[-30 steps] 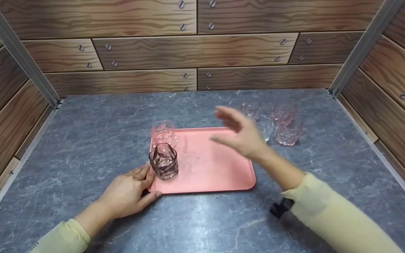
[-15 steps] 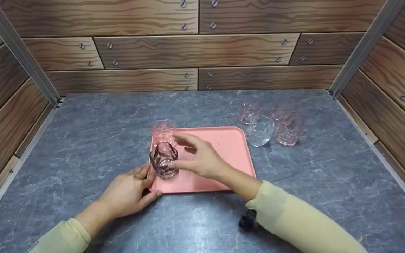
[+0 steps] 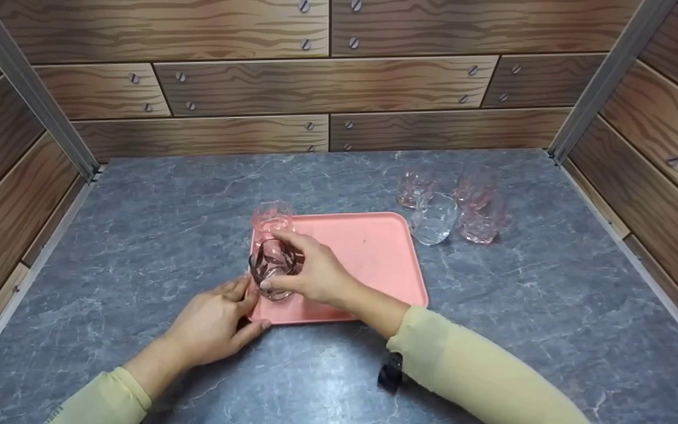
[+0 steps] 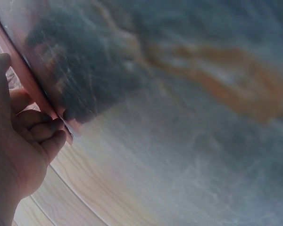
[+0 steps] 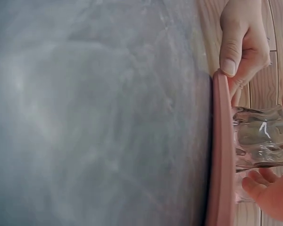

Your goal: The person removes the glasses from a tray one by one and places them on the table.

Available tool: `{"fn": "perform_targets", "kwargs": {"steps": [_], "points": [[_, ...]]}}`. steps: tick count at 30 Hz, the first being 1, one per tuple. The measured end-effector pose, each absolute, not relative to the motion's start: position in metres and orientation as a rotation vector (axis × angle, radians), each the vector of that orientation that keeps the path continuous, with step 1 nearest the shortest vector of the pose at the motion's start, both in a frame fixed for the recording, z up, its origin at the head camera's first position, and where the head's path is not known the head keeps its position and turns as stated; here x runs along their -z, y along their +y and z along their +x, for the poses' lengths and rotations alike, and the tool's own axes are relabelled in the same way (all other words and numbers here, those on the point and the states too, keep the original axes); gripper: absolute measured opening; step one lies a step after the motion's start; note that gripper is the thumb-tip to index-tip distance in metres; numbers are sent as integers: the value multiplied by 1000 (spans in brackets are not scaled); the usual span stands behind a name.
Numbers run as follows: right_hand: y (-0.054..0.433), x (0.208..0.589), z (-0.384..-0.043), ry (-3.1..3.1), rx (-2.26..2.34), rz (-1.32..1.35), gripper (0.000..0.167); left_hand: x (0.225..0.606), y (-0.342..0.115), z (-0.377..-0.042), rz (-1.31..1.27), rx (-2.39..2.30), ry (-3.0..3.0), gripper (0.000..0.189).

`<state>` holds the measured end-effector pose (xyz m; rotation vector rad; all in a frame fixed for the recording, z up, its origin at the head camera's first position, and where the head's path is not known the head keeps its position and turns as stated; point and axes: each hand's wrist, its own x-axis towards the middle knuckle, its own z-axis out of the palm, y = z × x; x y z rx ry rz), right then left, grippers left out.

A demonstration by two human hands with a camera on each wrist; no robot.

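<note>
A pink tray (image 3: 368,265) lies on the grey marbled table. Near its left edge stands a dark tinted drinking glass (image 3: 271,268), upright, with a pale pink glass (image 3: 273,217) just behind it. My right hand (image 3: 315,274) has thumb and fingers around the dark glass, thumb at the front and index finger at the back. The right wrist view shows the dark glass (image 5: 262,136) upright on the tray between thumb and fingers. My left hand (image 3: 212,324) grips the tray's front left corner; in the left wrist view its fingers (image 4: 45,129) lie against the tray's rim.
Right of the tray, at its back corner, stands a clear glass (image 3: 435,219). Several pale pink glasses (image 3: 480,227) stand around it, further right and back. Wood-patterned walls (image 3: 327,88) enclose the table at the back and sides.
My right hand has moved left across the tray from its right side and closed round the dark glass. My left hand, the tray and the glasses keep their places.
</note>
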<state>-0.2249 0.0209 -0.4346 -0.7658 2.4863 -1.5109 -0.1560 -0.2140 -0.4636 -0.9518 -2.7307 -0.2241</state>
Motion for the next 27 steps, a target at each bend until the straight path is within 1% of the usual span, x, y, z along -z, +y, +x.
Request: {"fn": "perform_targets", "kwargs": {"steps": [7, 16, 22, 27], "points": [[18, 438, -227, 2566, 1425, -766, 93, 462, -213, -156, -965, 216, -2708, 65], [20, 438, -227, 2544, 1478, -762, 88, 462, -212, -156, -971, 221, -2710, 65], [30, 433, -226, 2561, 1493, -679, 89, 463, -212, -156, -955, 217, -2745, 62], [45, 420, -228, 2542, 1538, -644, 90, 464, -213, -156, -954, 214, -2735, 61]]}}
